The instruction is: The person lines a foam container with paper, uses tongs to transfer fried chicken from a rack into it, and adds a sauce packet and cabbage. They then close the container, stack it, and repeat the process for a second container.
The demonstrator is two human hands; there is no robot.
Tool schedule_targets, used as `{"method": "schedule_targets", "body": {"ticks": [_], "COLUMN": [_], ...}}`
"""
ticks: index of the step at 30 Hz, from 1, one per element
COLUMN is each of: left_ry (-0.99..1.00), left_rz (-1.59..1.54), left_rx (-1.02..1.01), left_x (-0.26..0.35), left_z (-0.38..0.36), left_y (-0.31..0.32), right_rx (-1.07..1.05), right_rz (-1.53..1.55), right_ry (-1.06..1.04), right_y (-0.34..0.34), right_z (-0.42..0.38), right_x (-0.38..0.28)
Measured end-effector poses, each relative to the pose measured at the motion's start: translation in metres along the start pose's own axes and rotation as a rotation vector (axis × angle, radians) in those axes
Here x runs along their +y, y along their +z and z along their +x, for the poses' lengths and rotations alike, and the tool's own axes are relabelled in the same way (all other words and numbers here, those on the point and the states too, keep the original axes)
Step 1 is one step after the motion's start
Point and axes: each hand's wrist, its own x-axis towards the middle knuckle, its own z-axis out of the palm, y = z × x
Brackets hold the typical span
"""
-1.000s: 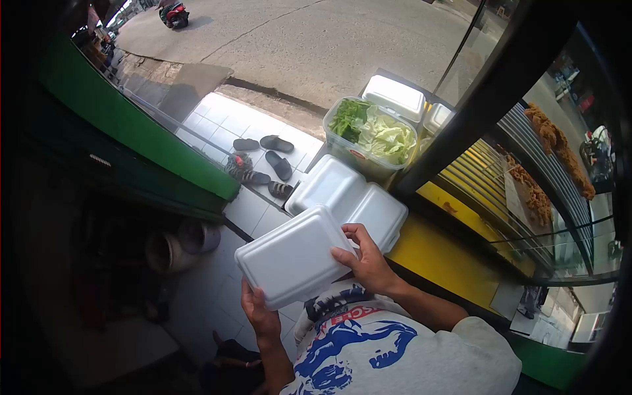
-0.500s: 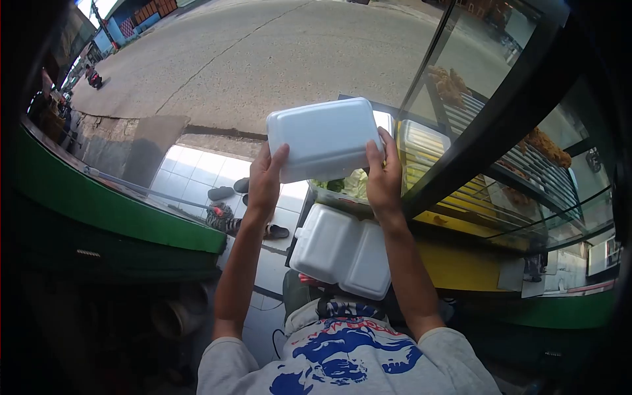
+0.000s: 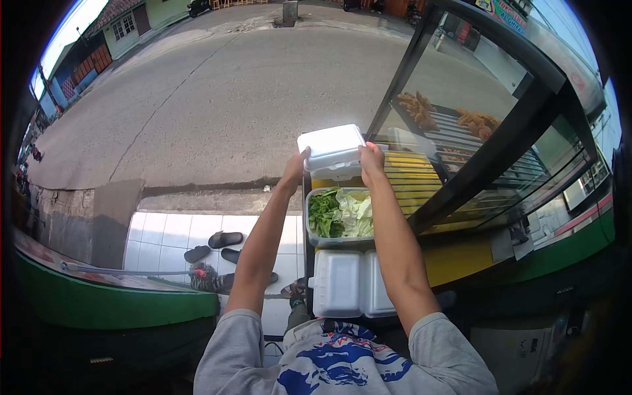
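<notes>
My left hand and my right hand hold a closed white foam box between them, out at arm's length at the far end of the counter. Another white foam surface shows just under it. Nearer to me stands a clear tub of green leaves and pale chopped lettuce, partly behind my right forearm. Close to my body, an opened foam box lies with its two halves side by side, the right half partly covered by my forearm.
A glass display case with a black frame rises on the right, with fried pieces on its racks. Green panels flank me. Dark sandals and a person's feet are on white tiles; beyond runs the road.
Both hands have moved the held box farther away from me and lower, over the counter's far end. The view has tilted up, and the tub of greens now shows more fully.
</notes>
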Motion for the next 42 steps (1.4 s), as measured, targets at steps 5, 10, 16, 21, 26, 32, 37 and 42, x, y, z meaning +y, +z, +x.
{"method": "schedule_targets", "body": {"ticks": [5, 10, 16, 21, 26, 32, 37, 42], "left_ry": [0.018, 0.095, 0.221, 0.099, 0.295, 0.237, 0.433, 0.413], "left_rz": [-0.148, 0.018, 0.154, 0.062, 0.052, 0.583, 0.808, 0.834], "left_rx": [-0.085, -0.119, 0.139, 0.372, 0.339, -0.09, -0.306, -0.261], "left_x": [-0.005, -0.022, -0.005, -0.034, -0.037, -0.075, -0.101, -0.114], "left_z": [0.01, 0.046, 0.022, 0.014, -0.124, -0.261, -0.293, -0.305], "left_y": [0.005, 0.009, 0.024, -0.03, -0.045, -0.041, -0.022, -0.009], "right_rx": [-0.039, -0.011, 0.043, -0.01, -0.384, -0.699, -0.745, -0.652], "right_rz": [0.16, 0.038, -0.686, -0.768, -0.726, -1.176, -1.41, -1.353], "right_ry": [0.022, 0.0, -0.037, -0.608, -0.735, -0.47, -0.512, -0.653], "right_y": [-0.011, -0.021, -0.015, -0.026, -0.086, -0.13, -0.129, -0.136], "right_z": [0.003, 0.011, -0.032, -0.14, -0.263, -0.327, -0.351, -0.348], "right_x": [0.019, 0.025, -0.027, -0.071, -0.065, -0.027, 0.014, 0.04]}}
